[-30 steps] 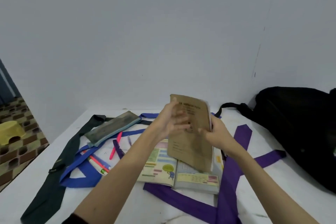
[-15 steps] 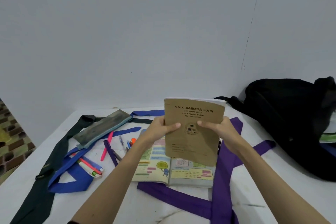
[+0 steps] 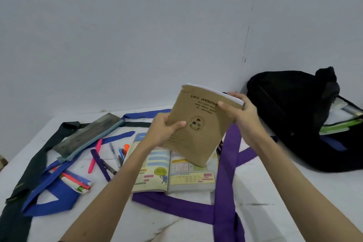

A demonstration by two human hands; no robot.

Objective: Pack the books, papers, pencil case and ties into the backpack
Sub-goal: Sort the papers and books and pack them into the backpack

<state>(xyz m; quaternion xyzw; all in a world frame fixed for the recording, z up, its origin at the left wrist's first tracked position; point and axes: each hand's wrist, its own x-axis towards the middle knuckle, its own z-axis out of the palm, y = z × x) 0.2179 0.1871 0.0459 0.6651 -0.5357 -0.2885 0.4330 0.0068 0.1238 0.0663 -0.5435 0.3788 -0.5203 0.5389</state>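
White tabletop (image 3: 275, 192) carries purple tie (image 3: 224, 198) under open textbook (image 3: 176, 175), above it both hands pinch tilted brown exercise book (image 3: 196, 124), left hand (image 3: 165, 131) low edge, right hand (image 3: 241, 114) covering title's end, backpack (image 3: 294, 116) behind, contents unclear.

Brown paper-covered exercise book (image 3: 198, 124): matt kraft paper cover, white page edges along the top, held in both grips.
Open colourful textbook (image 3: 172, 175), below the grips: smooth printed paper.
Purple cloth tie (image 3: 225, 182), under it: matt woven fabric.
Black fabric backpack (image 3: 294, 116), right of the grips: dull soft cloth.
White desk (image 3: 275, 192): smooth, faintly veined like stone.
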